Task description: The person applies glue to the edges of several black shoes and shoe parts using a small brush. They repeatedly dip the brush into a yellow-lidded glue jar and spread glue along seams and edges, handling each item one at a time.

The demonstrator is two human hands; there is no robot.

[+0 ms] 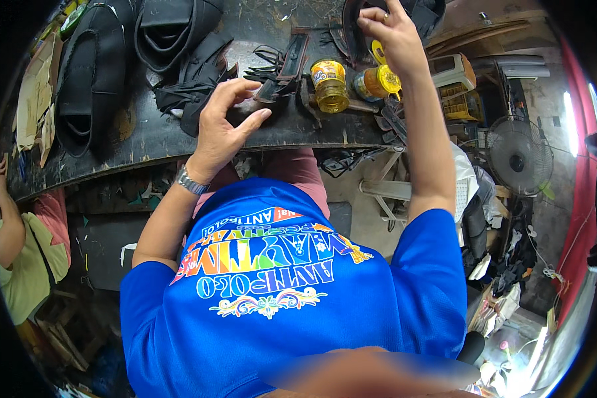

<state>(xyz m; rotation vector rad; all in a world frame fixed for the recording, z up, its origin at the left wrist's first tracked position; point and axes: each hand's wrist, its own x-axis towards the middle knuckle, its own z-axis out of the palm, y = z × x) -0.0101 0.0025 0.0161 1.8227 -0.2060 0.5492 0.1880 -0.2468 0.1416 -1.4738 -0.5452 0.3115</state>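
Note:
My left hand (227,123) is held over the bench's near edge, thumb and forefinger spread with a gap between them and nothing visible in it. Just beyond its fingertips lie dark strap pieces (284,69), and a bundle of black straps (196,83) is beside it. My right hand (393,33) reaches to the far right with bent fingers, by a round black item (426,13); the upper picture edge cuts off part of the hand, so what it grips cannot be made out. A glass jar (330,86) and a yellow-lidded jar (378,82) stand between my arms.
Black shoe-like pieces (91,79) lie along the left of the dark workbench (159,136), next to cardboard (38,93). Another person's arm (8,212) shows at far left. To the right are a standing fan (516,162), a white plastic seat (386,189) and a yellow crate (461,103).

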